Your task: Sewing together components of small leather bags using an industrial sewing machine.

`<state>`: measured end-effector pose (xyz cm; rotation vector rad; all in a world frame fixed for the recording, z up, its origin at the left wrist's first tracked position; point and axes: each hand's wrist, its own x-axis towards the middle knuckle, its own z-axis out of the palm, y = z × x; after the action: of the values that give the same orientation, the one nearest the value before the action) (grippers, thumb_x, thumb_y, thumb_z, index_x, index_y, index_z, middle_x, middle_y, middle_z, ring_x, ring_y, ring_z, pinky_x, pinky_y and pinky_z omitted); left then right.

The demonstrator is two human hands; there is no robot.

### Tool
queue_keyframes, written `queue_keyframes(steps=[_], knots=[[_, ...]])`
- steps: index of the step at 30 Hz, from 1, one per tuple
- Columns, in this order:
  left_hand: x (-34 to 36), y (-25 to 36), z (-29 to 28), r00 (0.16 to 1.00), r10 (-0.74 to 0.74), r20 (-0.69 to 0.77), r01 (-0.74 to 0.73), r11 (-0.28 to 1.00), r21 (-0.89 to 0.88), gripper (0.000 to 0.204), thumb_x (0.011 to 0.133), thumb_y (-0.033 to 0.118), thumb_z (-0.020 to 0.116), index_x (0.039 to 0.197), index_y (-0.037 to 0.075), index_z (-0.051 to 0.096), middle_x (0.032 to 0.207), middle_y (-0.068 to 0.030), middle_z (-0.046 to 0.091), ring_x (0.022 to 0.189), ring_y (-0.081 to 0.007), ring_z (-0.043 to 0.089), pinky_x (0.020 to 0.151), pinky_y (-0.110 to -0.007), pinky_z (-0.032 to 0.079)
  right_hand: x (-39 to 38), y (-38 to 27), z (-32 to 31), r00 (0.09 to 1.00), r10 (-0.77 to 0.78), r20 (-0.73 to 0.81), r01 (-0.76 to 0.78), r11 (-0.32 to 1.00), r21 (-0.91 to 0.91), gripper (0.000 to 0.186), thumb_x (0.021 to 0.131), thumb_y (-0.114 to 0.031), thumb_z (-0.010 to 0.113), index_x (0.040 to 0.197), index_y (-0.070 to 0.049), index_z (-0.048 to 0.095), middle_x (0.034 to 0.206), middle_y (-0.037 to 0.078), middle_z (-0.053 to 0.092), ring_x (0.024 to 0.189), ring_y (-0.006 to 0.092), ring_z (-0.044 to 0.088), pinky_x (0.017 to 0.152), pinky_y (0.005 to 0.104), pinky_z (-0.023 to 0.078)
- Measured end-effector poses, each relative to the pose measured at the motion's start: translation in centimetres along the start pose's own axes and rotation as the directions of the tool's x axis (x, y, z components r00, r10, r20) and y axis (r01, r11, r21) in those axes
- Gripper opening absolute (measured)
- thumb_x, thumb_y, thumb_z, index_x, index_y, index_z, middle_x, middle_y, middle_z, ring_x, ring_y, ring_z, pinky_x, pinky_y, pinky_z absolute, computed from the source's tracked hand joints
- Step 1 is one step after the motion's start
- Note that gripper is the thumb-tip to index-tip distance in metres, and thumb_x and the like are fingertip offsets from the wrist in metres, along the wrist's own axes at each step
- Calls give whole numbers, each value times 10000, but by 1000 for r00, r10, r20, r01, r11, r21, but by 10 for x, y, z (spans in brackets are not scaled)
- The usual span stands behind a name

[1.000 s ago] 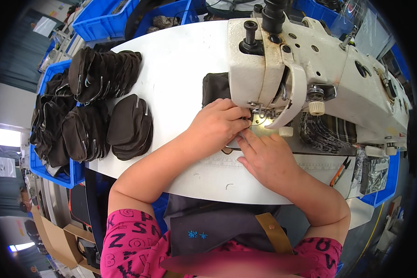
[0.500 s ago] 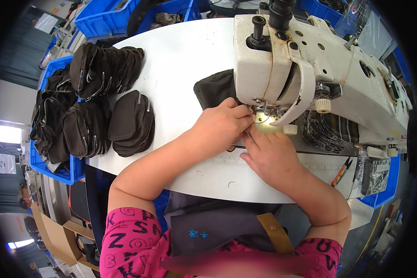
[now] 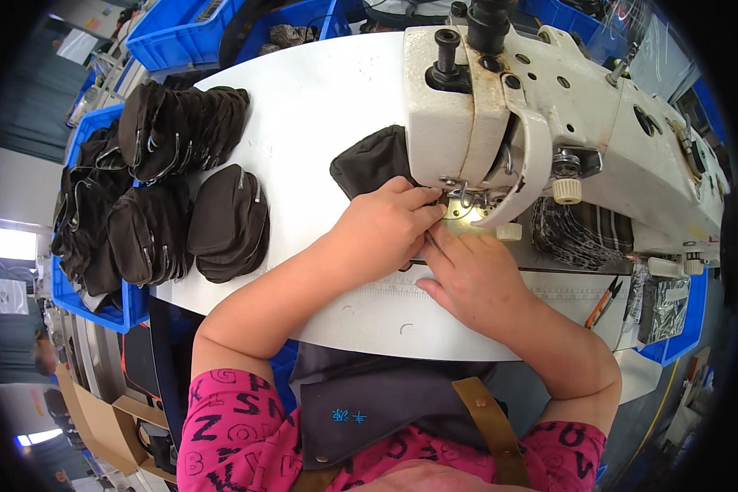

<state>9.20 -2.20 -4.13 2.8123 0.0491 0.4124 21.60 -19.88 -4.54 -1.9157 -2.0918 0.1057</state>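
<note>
A dark brown fabric pouch (image 3: pixel 373 160) lies on the white table against the sewing machine head (image 3: pixel 443 115). My left hand (image 3: pixel 389 225) is closed on the pouch's near edge, its fingertips pinched together beside the needle area. Just right of it, my right hand (image 3: pixel 476 275) lies with its fingers stretched toward the lit metal plate (image 3: pixel 461 211) and its thumb apart. The index fingertip meets my left fingers. Most of the edge being worked is hidden under my hands, and the needle point cannot be made out.
Stacked brown zippered pouches (image 3: pixel 230 221) stand on the left, beside a pouch-filled blue crate (image 3: pixel 135 303). Right of the needle, striped fabric pieces (image 3: pixel 582 230) lie under the machine arm. Orange-handled thread snips (image 3: pixel 603 303) rest near the right edge.
The pouch has turned slightly, its far left corner swinging a little left and toward me. Both hands keep nearly the same pose. The whole view has shifted slightly.
</note>
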Motion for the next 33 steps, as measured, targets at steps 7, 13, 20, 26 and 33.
queue_keyframes(steps=[7, 13, 20, 26, 33], knots=[[1, -6, -1, 999, 39, -37, -41, 997, -68, 348, 792, 104, 741, 1137, 75, 768, 1181, -40, 684, 1028, -260, 635, 766, -354, 605, 1, -1, 1, 1000, 13, 26, -12, 1000, -24, 565, 793, -322, 838, 1237, -21, 664, 1280, 150, 631, 964, 274, 654, 830, 394, 508], [2, -3, 2, 999, 44, -30, -45, 998, -42, 348, 785, 125, 752, 1128, 69, 763, 1103, -33, 662, 999, -252, 618, 727, -343, 605, 0, -1, 1, 1000, 0, -1, 0, 999, -47, 570, 805, -313, 829, 1248, 0, 656, 1255, 149, 639, 907, 262, 659, 791, 383, 510], [4, 6, 4, 1000, -5, 8, 5, 1000, 19, 368, 807, 134, 729, 1164, 47, 745, 1052, -40, 631, 963, -250, 602, 697, -340, 603, 0, -1, 2, 1000, 18, 1, -17, 999, -50, 524, 808, -300, 825, 1221, -19, 667, 1224, 137, 653, 891, 255, 669, 773, 379, 519], [4, 10, 10, 998, -55, -29, 57, 994, 96, 348, 807, 123, 725, 1148, 55, 740, 1035, -35, 635, 961, -252, 610, 688, -339, 597, -1, 3, 2, 1000, 19, -20, -20, 999, -44, 515, 812, -293, 823, 1216, -16, 665, 1242, 145, 652, 916, 268, 672, 797, 376, 531], [3, 5, 0, 999, 1, -47, 3, 996, 87, 266, 771, 129, 745, 1036, 99, 746, 1046, -10, 656, 971, -226, 630, 706, -328, 584, -1, 2, 3, 999, 35, -17, -36, 997, -73, 567, 815, -307, 822, 1257, 2, 646, 1281, 148, 633, 930, 270, 673, 791, 378, 541]])
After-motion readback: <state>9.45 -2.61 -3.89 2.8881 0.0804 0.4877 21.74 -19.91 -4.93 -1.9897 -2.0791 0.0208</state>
